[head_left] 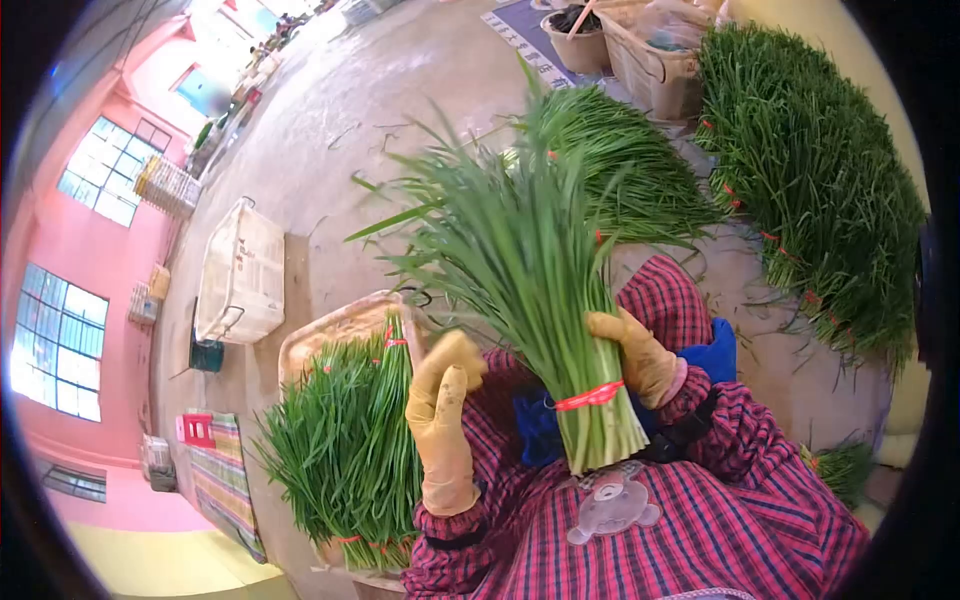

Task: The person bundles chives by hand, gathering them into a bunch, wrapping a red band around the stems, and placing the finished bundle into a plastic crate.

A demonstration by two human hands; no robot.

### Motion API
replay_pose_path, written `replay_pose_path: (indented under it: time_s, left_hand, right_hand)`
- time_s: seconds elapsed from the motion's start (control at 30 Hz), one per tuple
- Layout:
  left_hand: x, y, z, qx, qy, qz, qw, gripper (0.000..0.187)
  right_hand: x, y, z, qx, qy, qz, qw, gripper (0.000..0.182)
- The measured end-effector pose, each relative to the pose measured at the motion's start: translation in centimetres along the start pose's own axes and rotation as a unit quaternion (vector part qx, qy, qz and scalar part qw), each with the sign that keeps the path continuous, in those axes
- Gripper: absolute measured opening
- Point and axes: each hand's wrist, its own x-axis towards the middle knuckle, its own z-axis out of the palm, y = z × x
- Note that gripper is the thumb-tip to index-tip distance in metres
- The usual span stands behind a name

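Note:
My right hand (640,358), in a yellowish glove, grips a bunch of garlic chives (545,270) from the right side. The bunch stands tilted in front of my body, its leaves fanning up and to the left. Near its cut stem ends, a red band (590,396) goes around it. My left hand (440,420), gloved too, is raised to the left of the bunch and apart from it. Its fingers are bent but spread, partly blurred, with nothing seen in them. Just left of that hand, more banded chives (350,440) fill a shallow tub (290,355).
Loose chives (625,165) lie on the floor ahead. A long heap of banded bunches (815,180) runs along the right. Farther off stand a brown basket (655,85), a bucket (578,50) and a white crate (240,270). A red stool (196,430) is at far left.

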Motion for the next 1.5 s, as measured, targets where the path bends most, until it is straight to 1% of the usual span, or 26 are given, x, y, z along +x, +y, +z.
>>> replay_pose_path:
  time_s: [0.03,0.07,0.1,0.17,0.2,0.23,0.3,0.33,0.37,0.43,0.5,0.57,0.6,0.63,0.7,0.73,0.83,0.97,1.0,1.03,1.17,1.23,1.3,1.4,1.47,1.5]
  left_hand:
    - [0.1,-1.1,-1.4,0.028,-0.069,-0.085,0.994,0.051]
    - [0.3,-2.4,-1.4,0.009,-0.1,-0.122,0.987,0.051]
    - [0.8,-3.4,-0.9,0.007,-0.099,-0.121,0.988,0.051]
    - [2.0,-4.4,1.0,-0.208,-0.115,-0.158,0.958,0.054]
    - [2.6,-4.3,2.8,-0.298,-0.063,-0.115,0.945,0.053]
    - [3.1,-4.2,3.1,-0.299,-0.065,-0.111,0.946,0.053]
    - [4.2,-4.7,3.3,-0.374,0.008,-0.127,0.919,0.051]
    - [4.9,-6.2,2.4,-0.428,-0.055,-0.135,0.892,0.048]
    - [4.8,-6.2,2.2,-0.428,-0.058,-0.135,0.892,0.048]
    - [4.7,-6.1,2.2,-0.391,-0.068,-0.066,0.915,0.052]
    - [4.2,-4.7,3.1,-0.422,-0.074,-0.087,0.9,0.049]
    - [3.7,-3.5,5.0,-0.27,0.043,-0.013,0.962,0.044]
    - [3.5,-3.0,5.3,-0.256,0.03,0.009,0.966,0.04]
    - [3.3,-2.5,5.9,-0.253,0.023,0.007,0.967,0.04]
    - [2.4,-1.0,7.1,-0.223,0.141,-0.013,0.964,0.04]
    - [2.7,-1.3,6.4,-0.259,0.139,-0.021,0.956,0.042]
    - [2.5,-1.8,5.6,-0.301,0.182,-0.023,0.936,0.047]
    - [1.9,-2.2,4.7,-0.246,0.162,-0.045,0.954,0.049]
    - [1.9,-2.6,5.0,-0.211,0.19,-0.033,0.958,0.039]
    - [1.8,-2.7,4.8,-0.21,0.189,-0.031,0.959,0.039]
    - [1.6,-2.8,4.8,-0.194,0.148,-0.05,0.968,0.04]
    - [1.7,-2.5,5.6,-0.213,0.146,-0.016,0.966,0.035]
    - [1.5,-2.8,5.9,-0.187,0.137,-0.01,0.973,0.036]
    - [1.3,-3.1,5.5,-0.083,0.12,-0.011,0.989,0.035]
    - [1.4,-3.2,5.0,-0.156,0.129,-0.021,0.979,0.032]
    - [1.6,-3.2,4.8,-0.192,0.135,-0.026,0.972,0.031]
  right_hand:
    - [-0.1,-0.1,-0.7,0.018,-0.041,0.035,0.998,0.039]
    - [-0.5,-0.1,-0.7,0.048,-0.019,0.054,0.997,0.039]
    - [-1.0,-0.4,-0.1,0.077,0.0,0.073,0.994,0.039]
    - [-0.7,0.0,0.0,0.1,-0.026,0.107,0.989,0.04]
    - [-0.6,0.3,0.0,0.125,-0.05,0.14,0.981,0.042]
    - [-0.4,0.5,0.4,0.128,-0.077,0.137,0.979,0.045]
    - [0.2,0.4,1.1,-0.039,-0.08,0.129,0.988,0.048]
    - [0.7,0.1,0.9,-0.159,-0.083,0.1,0.979,0.054]
    - [0.5,-0.2,1.5,-0.16,-0.082,0.097,0.979,0.054]
    - [-0.1,-0.6,3.0,-0.32,-0.046,-0.065,0.944,0.061]
    - [0.0,-0.7,3.5,-0.306,-0.045,-0.08,0.947,0.07]
    - [-0.2,-0.3,5.3,-0.349,0.021,-0.208,0.913,0.079]
    - [0.5,0.2,5.8,-0.3,0.008,-0.233,0.925,0.081]
    - [1.0,0.1,5.4,-0.298,0.013,-0.237,0.925,0.081]
    - [2.0,-0.7,4.7,-0.333,0.049,-0.223,0.915,0.072]
    - [1.7,-1.0,4.8,-0.223,0.083,-0.169,0.957,0.061]
    - [1.5,-1.9,3.3,-0.148,0.093,-0.117,0.978,0.055]
    - [0.9,-2.0,3.4,-0.129,0.123,-0.103,0.979,0.053]
    - [0.8,-2.1,3.2,-0.138,0.131,-0.086,0.978,0.052]
    - [0.7,-2.1,2.9,-0.137,0.13,-0.088,0.978,0.052]
    - [1.4,-1.7,0.2,-0.124,0.043,-0.049,0.99,0.053]
    - [1.6,-1.7,0.9,-0.14,0.009,-0.106,0.984,0.059]
    - [1.5,-1.1,2.4,-0.274,0.027,-0.252,0.928,0.059]
    - [1.6,-1.4,2.4,-0.216,0.118,-0.165,0.955,0.05]
    - [2.4,-1.2,0.2,-0.221,0.187,-0.128,0.949,0.036]
    - [3.2,-0.1,-1.7,-0.221,0.188,-0.126,0.949,0.036]
